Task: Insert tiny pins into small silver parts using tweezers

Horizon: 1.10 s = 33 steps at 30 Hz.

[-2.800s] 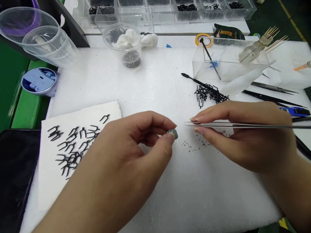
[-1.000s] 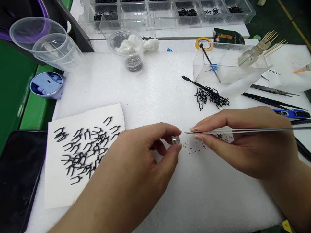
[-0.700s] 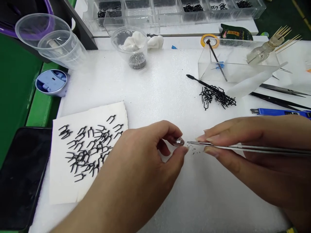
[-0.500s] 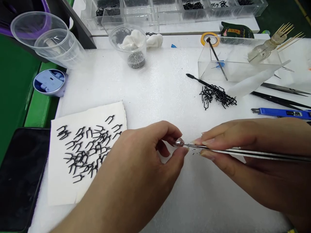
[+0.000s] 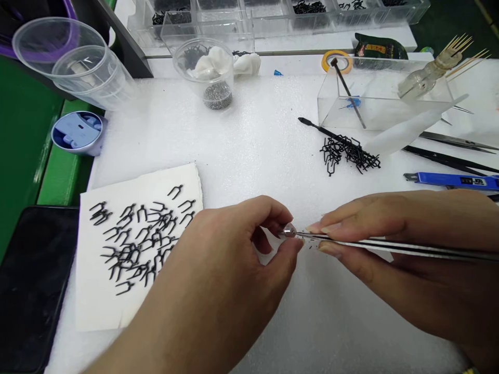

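Between thumb and fingertips, my left hand (image 5: 237,265) pinches a small shiny metal bead (image 5: 289,230). My right hand (image 5: 374,234) is closed around slim metal tweezers (image 5: 374,245), whose tips point left and reach the bead. Whether the tips grip anything there is too small to tell. Tiny dark specks (image 5: 311,244) lie on the white surface below the tweezers. To the left, a white paper sheet (image 5: 97,306) carries many small black fork-shaped pieces (image 5: 132,254), partly hidden behind my left hand.
A pile of black pieces (image 5: 349,156) lies beyond my right hand, with a blue utility knife (image 5: 452,180) nearby. Farther back stand a clear box (image 5: 331,114), a plastic cup (image 5: 183,67) and a compartment tray (image 5: 268,23). A phone (image 5: 35,280) lies at left.
The right fingers and tweezers have shifted very slightly left. The bead appears turned a little in the left fingertips; both hands otherwise keep their grip.
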Each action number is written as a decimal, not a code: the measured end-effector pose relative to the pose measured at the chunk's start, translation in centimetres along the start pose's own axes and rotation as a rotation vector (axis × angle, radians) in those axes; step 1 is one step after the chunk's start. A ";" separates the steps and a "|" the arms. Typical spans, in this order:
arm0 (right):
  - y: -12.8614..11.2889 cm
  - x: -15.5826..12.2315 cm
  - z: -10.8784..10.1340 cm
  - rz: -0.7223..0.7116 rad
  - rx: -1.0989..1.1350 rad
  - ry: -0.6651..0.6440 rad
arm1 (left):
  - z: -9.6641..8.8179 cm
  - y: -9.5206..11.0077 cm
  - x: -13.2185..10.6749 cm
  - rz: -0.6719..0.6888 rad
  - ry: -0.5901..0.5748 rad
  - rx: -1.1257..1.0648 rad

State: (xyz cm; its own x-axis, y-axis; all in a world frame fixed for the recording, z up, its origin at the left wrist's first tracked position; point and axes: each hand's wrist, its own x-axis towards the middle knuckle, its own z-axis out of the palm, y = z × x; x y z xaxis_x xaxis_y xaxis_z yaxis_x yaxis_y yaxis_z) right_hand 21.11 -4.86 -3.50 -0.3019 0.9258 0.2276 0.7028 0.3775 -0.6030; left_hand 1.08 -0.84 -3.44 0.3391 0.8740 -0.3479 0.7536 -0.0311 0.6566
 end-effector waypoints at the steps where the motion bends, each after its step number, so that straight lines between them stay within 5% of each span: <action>1: 0.0 0.0 0.0 0.000 -0.002 -0.002 | 0.0 0.0 0.0 0.003 -0.001 0.001; 33: -0.4 0.3 0.2 -0.084 -0.087 0.071 | 0.1 0.2 0.1 0.035 -0.005 0.093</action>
State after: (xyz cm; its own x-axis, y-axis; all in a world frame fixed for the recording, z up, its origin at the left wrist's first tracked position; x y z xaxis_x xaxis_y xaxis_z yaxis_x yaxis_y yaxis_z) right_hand 20.59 -4.70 -3.32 -0.3185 0.8887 0.3298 0.7311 0.4517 -0.5113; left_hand 1.27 -0.81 -3.41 0.3689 0.8693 -0.3289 0.7899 -0.1068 0.6038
